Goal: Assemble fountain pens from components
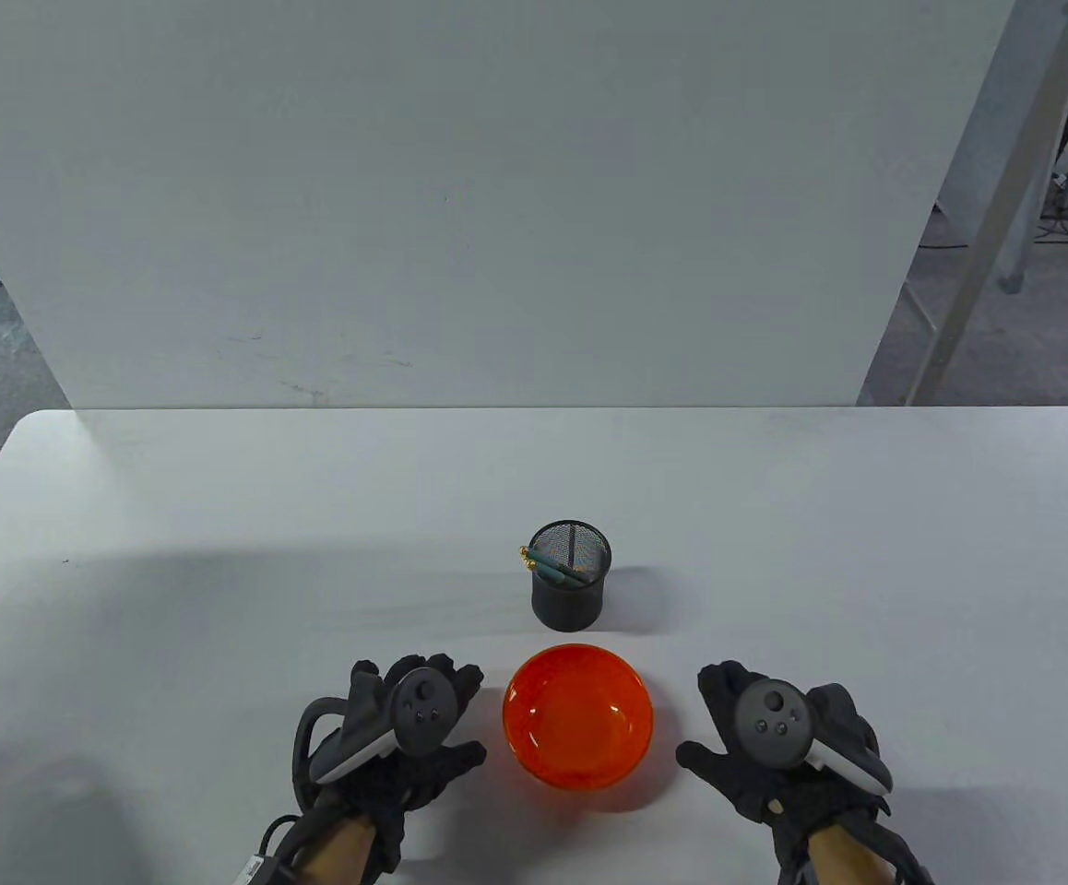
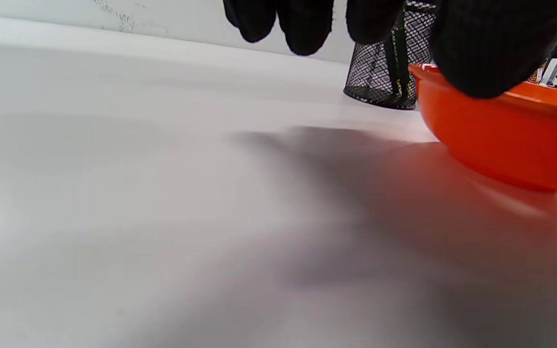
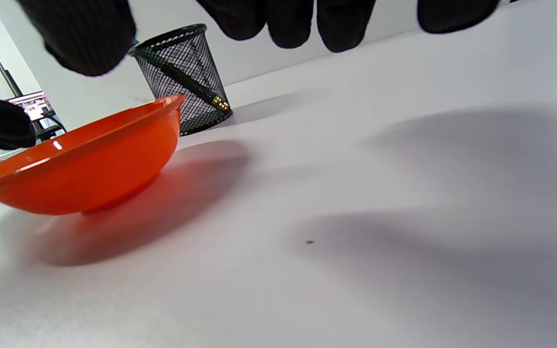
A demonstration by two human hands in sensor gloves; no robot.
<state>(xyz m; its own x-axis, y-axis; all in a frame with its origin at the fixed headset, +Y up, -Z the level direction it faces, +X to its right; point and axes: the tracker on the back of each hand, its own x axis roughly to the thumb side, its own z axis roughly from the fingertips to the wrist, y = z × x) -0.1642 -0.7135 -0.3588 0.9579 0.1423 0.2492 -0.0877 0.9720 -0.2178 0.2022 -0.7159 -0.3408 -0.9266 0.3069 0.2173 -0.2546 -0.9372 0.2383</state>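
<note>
**Bowl Bare, Pens in the Cup, Hands Idle**

Nearest the bottom edge of the table view, flanked the orange bowl (image 1: 578, 716): left hand (image 1: 405, 737) on its left side, right hand (image 1: 778, 747) on its right, each just beside the rim and apart from it. Lay palm-down over the white table (image 1: 220, 553), trackers up. Fingers of both relaxed, a little spread, gripping nothing. From the left wrist view, dangled dark fingertips (image 2: 302, 29) above bare tabletop, thumb hanging in front of the bowl's rim, contact with it impossible to tell. From the right wrist view, much the same: fingertips (image 3: 336, 24) hung clear over the surface, nothing pinched, nothing pressed.

Between the hands, showed an empty-looking bowl, glossy inside, no loose components visible in it.

Just beyond the bowl, stood the black mesh pen cup (image 1: 570, 572), upright, close to the bowl but not touching it. Inside, leaned dark green pens (image 1: 554, 569) with gold tips poking over the left rim; through the mesh in the right wrist view, caught one slanting with a gold band low down. Exact count too small to tell.

Judged on that layout: assembly looked finished or nearly so, with no parts left to join in sight. Farthest back, rose a plain white backboard (image 1: 497, 184).
</note>
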